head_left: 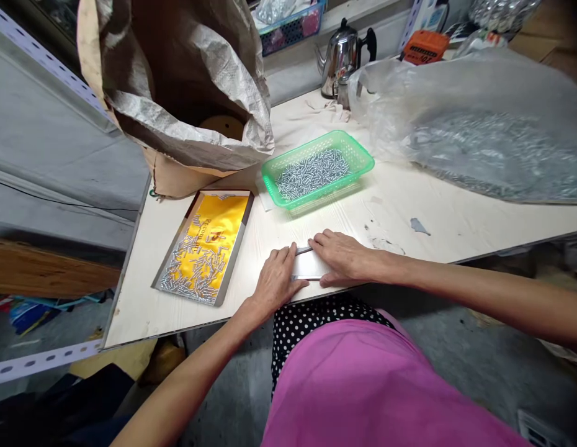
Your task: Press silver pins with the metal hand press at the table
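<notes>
My left hand [274,282] and my right hand [342,256] rest side by side at the near edge of the pale wooden table [409,211]. Between them lies a small flat pale piece [309,266] with thin metal strips along its top and bottom edges. Both hands lie on it with fingers curled against its ends. To the left sits a shallow tray with a yellow bottom [202,245], strewn with several small silver screws. Behind the hands stands a green plastic basket [317,167] filled with the same screws.
A large open paper sack [177,87] leans at the back left. A big clear plastic bag of screws [484,136] covers the right side. A steel kettle [342,56] and an orange device [425,46] stand at the back. Grey shelving runs along the left.
</notes>
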Available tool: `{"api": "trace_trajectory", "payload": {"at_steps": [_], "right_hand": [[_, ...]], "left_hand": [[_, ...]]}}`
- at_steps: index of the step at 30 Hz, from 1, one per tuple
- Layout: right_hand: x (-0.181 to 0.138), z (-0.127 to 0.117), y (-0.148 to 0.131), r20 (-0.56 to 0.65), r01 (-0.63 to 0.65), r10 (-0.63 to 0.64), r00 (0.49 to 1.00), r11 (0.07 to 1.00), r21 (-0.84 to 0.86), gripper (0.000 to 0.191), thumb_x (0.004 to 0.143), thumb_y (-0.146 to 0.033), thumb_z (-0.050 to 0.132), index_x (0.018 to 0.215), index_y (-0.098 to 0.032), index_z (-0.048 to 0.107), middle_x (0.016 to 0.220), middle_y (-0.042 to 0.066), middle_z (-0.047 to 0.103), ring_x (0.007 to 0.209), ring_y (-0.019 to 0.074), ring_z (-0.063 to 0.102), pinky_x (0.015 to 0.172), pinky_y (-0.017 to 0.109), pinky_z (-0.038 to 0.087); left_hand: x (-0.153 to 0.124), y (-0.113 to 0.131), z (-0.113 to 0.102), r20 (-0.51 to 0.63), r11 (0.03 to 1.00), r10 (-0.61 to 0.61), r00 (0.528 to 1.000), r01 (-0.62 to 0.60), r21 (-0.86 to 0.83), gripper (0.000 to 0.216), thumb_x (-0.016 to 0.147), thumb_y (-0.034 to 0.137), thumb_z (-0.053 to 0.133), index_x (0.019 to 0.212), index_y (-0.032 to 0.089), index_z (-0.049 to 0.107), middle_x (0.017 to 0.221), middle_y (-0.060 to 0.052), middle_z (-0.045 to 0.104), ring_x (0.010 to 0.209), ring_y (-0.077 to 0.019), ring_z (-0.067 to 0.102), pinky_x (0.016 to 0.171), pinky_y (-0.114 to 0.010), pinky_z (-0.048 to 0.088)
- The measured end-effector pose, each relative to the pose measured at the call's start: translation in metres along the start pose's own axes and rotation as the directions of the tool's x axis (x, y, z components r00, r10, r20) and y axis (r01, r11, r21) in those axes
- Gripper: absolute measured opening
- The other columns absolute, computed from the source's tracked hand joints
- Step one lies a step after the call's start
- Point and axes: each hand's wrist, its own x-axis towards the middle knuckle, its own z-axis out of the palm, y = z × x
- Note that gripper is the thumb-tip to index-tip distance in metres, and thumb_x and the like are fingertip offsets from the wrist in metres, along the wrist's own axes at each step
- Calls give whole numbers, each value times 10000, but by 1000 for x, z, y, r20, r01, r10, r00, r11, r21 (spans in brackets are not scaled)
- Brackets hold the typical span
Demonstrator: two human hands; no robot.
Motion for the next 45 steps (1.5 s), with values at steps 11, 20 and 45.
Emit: {"api": "trace_trajectory", "payload": {"at_steps": [11, 20, 45], "right_hand": [[-2, -2, -5, 30, 33, -32, 999, 999, -16, 122, 923, -213, 580, 916, -105, 637, 938, 120, 622, 889, 227, 536, 770, 330, 426], [12, 9, -3, 72, 77, -76, 995, 997, -18, 160, 952, -172, 513, 864, -129, 640, 857, 84, 620, 824, 208, 525, 714, 314, 387], [76, -5, -45, -68, 448, -449, 891, 894, -21, 129, 898, -274, 616, 972, -231, 713, 1083, 87, 613, 1012, 247, 450, 748, 329, 324]], "left_hand": [[15, -4, 8, -72, 984, 135, 988, -125, 130, 441, 915, 582, 467, 968, 167, 606, 928, -78, 595, 891, -239, 496, 745, -356, 389], [18, -9, 13, -99, 981, 113, 989, -95, 169, 438, 964, 534, 382, 837, 175, 598, 850, -67, 613, 839, -224, 511, 694, -341, 367], [-36, 52, 46, -205, 989, 38, 978, -67, -135, 631, 902, 593, 488, 1334, 133, 486, 1330, -171, 573, 1276, -318, 501, 1069, -489, 398]]}}
